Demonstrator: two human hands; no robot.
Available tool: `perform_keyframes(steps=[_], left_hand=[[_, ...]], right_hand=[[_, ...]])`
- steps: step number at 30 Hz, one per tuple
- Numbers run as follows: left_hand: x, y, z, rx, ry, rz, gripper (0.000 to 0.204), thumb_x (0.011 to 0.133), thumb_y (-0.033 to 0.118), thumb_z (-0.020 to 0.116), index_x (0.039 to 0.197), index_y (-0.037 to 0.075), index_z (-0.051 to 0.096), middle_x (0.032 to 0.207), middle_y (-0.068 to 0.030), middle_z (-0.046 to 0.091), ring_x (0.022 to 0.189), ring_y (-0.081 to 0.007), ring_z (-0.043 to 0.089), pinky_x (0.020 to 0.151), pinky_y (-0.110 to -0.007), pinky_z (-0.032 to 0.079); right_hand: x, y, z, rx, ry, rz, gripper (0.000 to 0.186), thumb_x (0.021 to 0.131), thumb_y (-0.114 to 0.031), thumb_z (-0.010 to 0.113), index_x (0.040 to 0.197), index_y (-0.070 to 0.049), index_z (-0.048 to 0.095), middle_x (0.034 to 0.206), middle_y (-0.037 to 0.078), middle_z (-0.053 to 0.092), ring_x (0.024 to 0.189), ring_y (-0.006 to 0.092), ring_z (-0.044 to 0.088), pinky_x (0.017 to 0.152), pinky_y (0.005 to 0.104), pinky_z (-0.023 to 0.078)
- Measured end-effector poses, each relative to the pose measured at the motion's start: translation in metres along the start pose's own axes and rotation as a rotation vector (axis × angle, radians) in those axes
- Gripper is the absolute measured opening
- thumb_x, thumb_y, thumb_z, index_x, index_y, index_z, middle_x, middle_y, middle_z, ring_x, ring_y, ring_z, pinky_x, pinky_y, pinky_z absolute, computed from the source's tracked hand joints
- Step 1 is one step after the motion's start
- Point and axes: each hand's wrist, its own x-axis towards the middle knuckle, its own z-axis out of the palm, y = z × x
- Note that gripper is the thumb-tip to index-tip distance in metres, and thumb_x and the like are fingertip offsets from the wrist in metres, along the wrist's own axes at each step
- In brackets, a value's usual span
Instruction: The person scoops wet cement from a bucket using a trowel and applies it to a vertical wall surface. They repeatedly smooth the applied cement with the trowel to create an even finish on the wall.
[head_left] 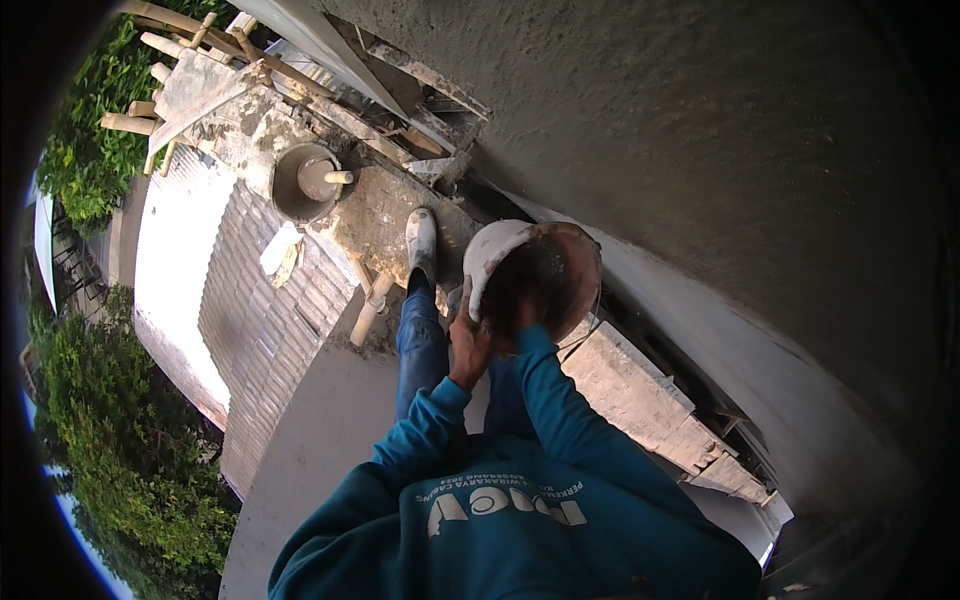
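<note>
A pale, cement-stained bucket [497, 242] is tipped in front of me, its wide mouth turned toward the right. My left hand [468, 342] grips its near side, with fingers against the outer wall by the rim. My right hand [531, 309] reaches into the mouth; deep shadow hides its fingers and anything they may hold. The bucket's inside is too dark to show what it contains. A second bucket [287, 187] stands farther off to the left, with a round, mortar-coated scoop or ladle [318, 178] in it.
I stand on a narrow, mortar-spattered platform [385, 215] with bamboo poles [372, 310] jutting out. A grey plastered wall [700, 130] rises on the right. Corrugated roofing [265, 290] lies below on the left, beside trees [120, 420]. Rough boards [640, 400] run along the wall's base.
</note>
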Motion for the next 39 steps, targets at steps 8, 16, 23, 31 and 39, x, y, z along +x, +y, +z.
perform_keyframes(steps=[8,16,23,31,39], left_hand=[[0.012,-0.04,-0.004,-0.122,0.102,0.001,0.072,0.085,0.008,0.054,0.153,0.011,0.03,0.125,-0.0235,0.061,0.113,-0.0338,0.062,0.095,-0.039,0.048],[0.014,-0.022,-0.016,-0.076,0.093,-0.114,0.073,0.082,0.001,0.051,0.152,0.008,0.031,0.129,-0.023,0.059,0.119,-0.0375,0.057,0.1,-0.04,0.045],[0.01,-0.033,-0.006,-0.084,0.087,0.011,0.076,0.082,0.001,0.052,0.153,0.013,0.029,0.124,-0.0249,0.061,0.114,-0.0382,0.061,0.097,-0.04,0.047],[0.016,-0.025,-0.002,-0.126,0.07,-0.167,0.076,0.084,0.005,0.053,0.154,0.017,0.028,0.121,-0.0235,0.064,0.106,-0.0327,0.065,0.089,-0.038,0.05],[0.015,-0.044,0.001,-0.091,0.133,-0.052,0.079,0.082,0.006,0.055,0.154,0.018,0.027,0.118,-0.0237,0.065,0.1,-0.0355,0.066,0.086,-0.04,0.05]], right_hand=[[-0.112,-0.118,0.143,0.21,-0.768,0.042,0.04,0.1,-0.015,0.043,0.135,0.005,0.045,0.136,0.025,0.048,0.126,0.0378,0.048,0.108,0.0475,0.042],[-0.141,-0.163,0.149,-0.122,-0.609,-0.376,0.047,0.101,-0.022,0.042,0.141,0.003,0.042,0.146,0.022,0.043,0.136,0.035,0.042,0.113,0.0499,0.037],[0.019,0.0,0.052,-0.306,0.15,-0.027,0.034,0.1,-0.021,0.045,0.127,-0.004,0.056,0.125,0.013,0.06,0.113,0.0287,0.059,0.097,0.0454,0.05],[-0.018,-0.066,0.084,0.19,-0.624,0.283,0.023,0.096,-0.017,0.051,0.112,-0.002,0.057,0.101,0.016,0.062,0.094,0.0316,0.061,0.082,0.0427,0.054],[-0.292,-0.243,0.26,0.104,-1.059,-0.5,0.038,0.103,-0.026,0.04,0.128,-0.001,0.053,0.131,0.018,0.055,0.124,0.0334,0.052,0.099,0.0493,0.049]])
